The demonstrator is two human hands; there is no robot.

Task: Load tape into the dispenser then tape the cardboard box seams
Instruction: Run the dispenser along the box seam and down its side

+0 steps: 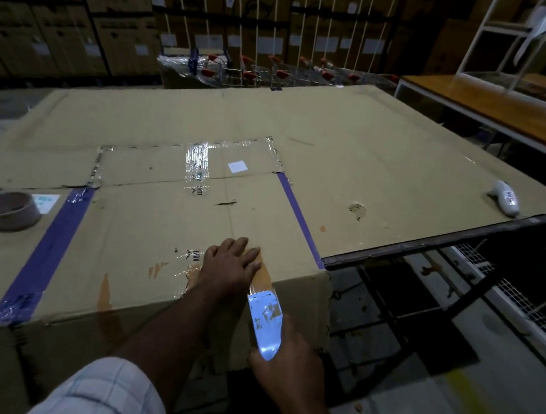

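Observation:
A large cardboard box (153, 230) lies in front of me, with old clear tape and two blue tape stripes (49, 249) across its top. My left hand (232, 262) lies flat on the top near the front edge, its fingers on a strip of brown tape (262, 277). That strip runs over the edge to a tape dispenser (265, 322) whose shiny metal plate and serrated blade face me. My right hand (286, 363) grips the dispenser from below, against the box's front face. A roll of brown tape (11, 209) rests on the box at the far left.
The box rests against a table covered with a cardboard sheet (382, 156); a white handheld device (504, 200) lies near its right edge. Shopping carts (274, 71) and stacked boxes stand behind. A wooden bench (498, 106) is at the right, and bare floor lies below right.

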